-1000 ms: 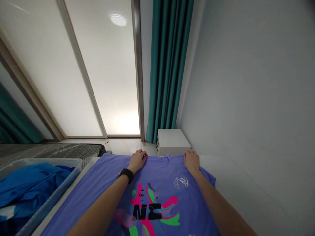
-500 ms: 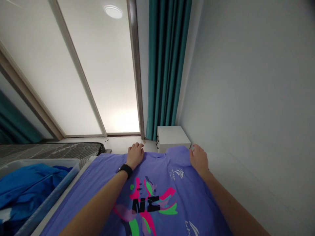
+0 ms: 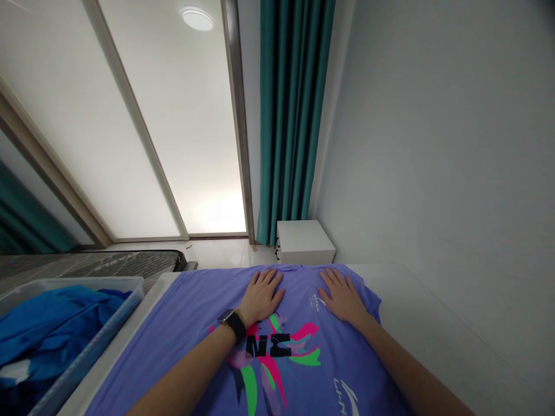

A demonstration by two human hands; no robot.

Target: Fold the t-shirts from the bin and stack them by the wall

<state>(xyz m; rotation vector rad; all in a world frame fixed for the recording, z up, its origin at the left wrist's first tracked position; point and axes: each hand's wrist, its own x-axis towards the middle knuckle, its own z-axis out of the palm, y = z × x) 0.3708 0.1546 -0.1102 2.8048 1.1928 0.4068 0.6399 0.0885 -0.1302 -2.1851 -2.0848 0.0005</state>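
Note:
A purple T-shirt (image 3: 191, 323) with a pink, green and black print lies spread on a white table (image 3: 433, 329). My left hand (image 3: 262, 294), with a black watch on its wrist, lies flat on the shirt's chest near the collar, fingers stretched out. My right hand (image 3: 342, 294) rests flat on the shirt beside a small white logo, fingers spread. Neither hand holds anything.
A clear plastic bin (image 3: 87, 346) with blue clothing (image 3: 43, 329) stands at the left. Beyond the table are a small white cabinet (image 3: 303, 242), teal curtains (image 3: 295, 115), a sliding glass door, and a dark mattress (image 3: 95, 263). A plain wall runs along the right.
Both hands let go of the shirt's collar edge and moved back toward me; they now lie flat and open on the chest. The shirt lies flatter.

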